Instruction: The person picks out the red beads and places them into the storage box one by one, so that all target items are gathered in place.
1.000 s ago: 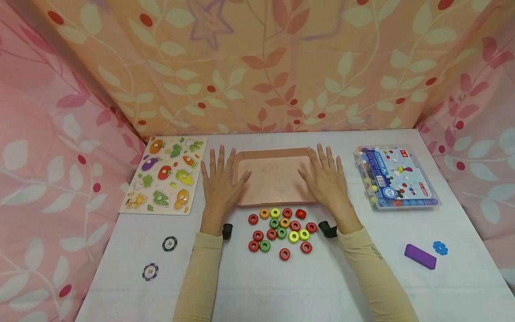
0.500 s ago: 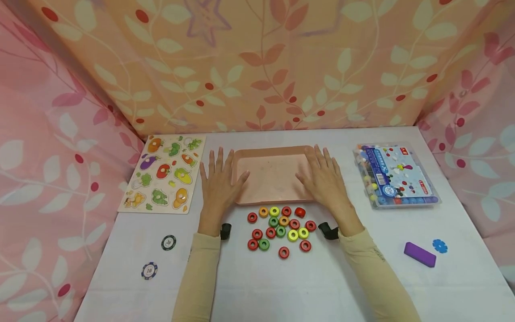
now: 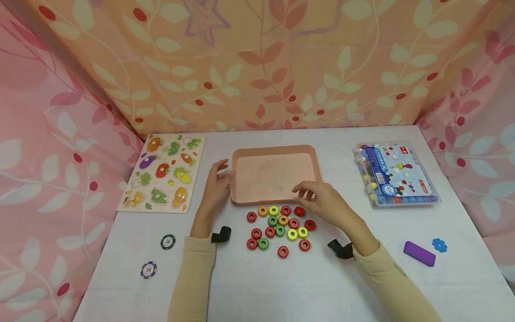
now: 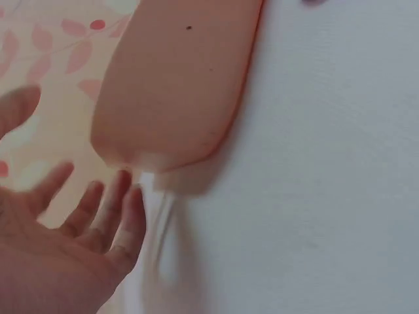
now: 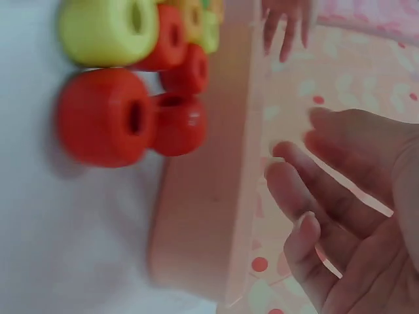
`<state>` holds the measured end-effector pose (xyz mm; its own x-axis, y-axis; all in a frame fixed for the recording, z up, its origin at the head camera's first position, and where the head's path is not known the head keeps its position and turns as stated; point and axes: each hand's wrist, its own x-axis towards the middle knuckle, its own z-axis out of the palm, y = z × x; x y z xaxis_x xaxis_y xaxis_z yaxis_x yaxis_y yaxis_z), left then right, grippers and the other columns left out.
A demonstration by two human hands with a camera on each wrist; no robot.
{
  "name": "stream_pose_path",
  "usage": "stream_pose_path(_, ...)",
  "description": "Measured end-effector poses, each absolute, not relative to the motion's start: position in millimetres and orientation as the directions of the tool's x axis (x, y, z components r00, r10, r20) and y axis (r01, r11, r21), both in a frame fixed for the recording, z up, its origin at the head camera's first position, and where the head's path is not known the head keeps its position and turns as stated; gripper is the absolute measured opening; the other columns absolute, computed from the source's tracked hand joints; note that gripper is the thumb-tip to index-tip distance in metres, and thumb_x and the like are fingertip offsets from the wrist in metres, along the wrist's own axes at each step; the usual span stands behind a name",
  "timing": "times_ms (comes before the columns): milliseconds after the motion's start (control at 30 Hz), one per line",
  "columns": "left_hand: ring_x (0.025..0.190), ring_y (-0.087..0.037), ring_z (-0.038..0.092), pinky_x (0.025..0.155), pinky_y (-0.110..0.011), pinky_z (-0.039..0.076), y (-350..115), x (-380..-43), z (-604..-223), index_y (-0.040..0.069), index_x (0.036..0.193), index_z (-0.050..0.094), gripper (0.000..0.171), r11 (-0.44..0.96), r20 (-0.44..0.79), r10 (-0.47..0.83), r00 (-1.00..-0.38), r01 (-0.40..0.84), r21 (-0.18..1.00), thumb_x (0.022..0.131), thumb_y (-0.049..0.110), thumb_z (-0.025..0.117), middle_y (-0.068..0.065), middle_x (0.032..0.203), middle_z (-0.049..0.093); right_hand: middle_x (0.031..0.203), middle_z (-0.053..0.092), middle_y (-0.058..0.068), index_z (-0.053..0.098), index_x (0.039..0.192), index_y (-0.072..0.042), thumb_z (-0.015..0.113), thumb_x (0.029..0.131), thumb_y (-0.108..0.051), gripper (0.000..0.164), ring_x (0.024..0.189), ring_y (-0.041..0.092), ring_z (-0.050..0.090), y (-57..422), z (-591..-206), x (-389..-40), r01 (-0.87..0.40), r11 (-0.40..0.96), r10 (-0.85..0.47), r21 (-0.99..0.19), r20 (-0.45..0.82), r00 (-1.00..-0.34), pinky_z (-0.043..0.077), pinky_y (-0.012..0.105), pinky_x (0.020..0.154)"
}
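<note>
A shallow pink-tan tray (image 3: 273, 172) lies in the middle of the white table. My left hand (image 3: 215, 190) is at its left edge, fingers loosely bent and holding nothing; the left wrist view has the fingertips of this hand (image 4: 85, 229) close to the tray's end (image 4: 170, 98). Over the tray's front right corner, my right hand (image 3: 323, 201) has its fingers bent, with nothing between them. In the right wrist view that hand (image 5: 353, 209) is beside the tray wall (image 5: 203, 216). Several red, green, yellow and orange ring-shaped beads (image 3: 280, 230) lie in front of the tray, one red bead (image 3: 299, 211) near my right fingers.
A vegetable puzzle board (image 3: 162, 174) lies at the back left, with two poker chips (image 3: 168, 242) nearer the front. A clear plastic case (image 3: 396, 174) of colourful pieces is at the back right. In front of it are a purple block (image 3: 420, 254) and a blue flower-shaped piece (image 3: 439, 245).
Both hands were spread flat over the tray's sides. Now their fingers are bent; the left has drawn off the left edge, the right has pulled toward the front corner. The beads stay put.
</note>
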<state>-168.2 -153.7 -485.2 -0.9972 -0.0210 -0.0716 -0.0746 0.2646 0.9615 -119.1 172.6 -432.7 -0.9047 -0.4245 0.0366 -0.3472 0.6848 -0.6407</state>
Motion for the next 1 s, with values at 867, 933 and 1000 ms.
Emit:
stream_pose_path(867,0.123,-0.033,0.055,0.086,-0.013,0.047,-168.5,-165.6,-502.1,0.015,0.149,0.049,0.049,0.123,-0.153,0.051,-0.987,-0.146,0.982,0.101,0.014,0.060,-0.021,0.138,0.055,0.093,0.068,-0.006,0.072,0.112,-0.016,0.080,0.086,-0.019,0.027,0.071,0.012,0.057,160.4,-456.4,-112.1,-0.375,0.575,-0.490,-0.727,0.061,-0.870,0.050,0.025,0.060)
stream_pose_path(933,0.123,-0.034,0.055,0.086,-0.013,0.047,-168.6,-165.7,-501.9,0.013,0.149,0.048,0.050,0.113,-0.155,0.055,-0.986,-0.148,0.983,0.101,0.013,0.059,-0.023,0.139,0.054,0.096,0.069,-0.006,0.072,0.114,-0.017,0.078,0.088,-0.019,0.028,0.075,0.013,0.059,154.8,-454.9,-119.7,-0.356,0.501,-0.480,-0.789,0.089,-0.873,0.051,0.027,0.064)
stream_pose_path(1000,0.121,-0.033,0.055,0.086,-0.013,0.047,-167.6,-164.9,-498.6,0.011,0.149,0.048,0.049,0.106,-0.160,0.058,-0.985,-0.153,0.983,0.101,0.012,0.059,-0.024,0.138,0.054,0.098,0.070,-0.005,0.072,0.115,-0.017,0.078,0.088,-0.017,0.027,0.078,0.015,0.061,148.3,-457.0,-129.5,-0.347,0.452,-0.458,-0.822,0.120,-0.881,0.052,0.028,0.067)
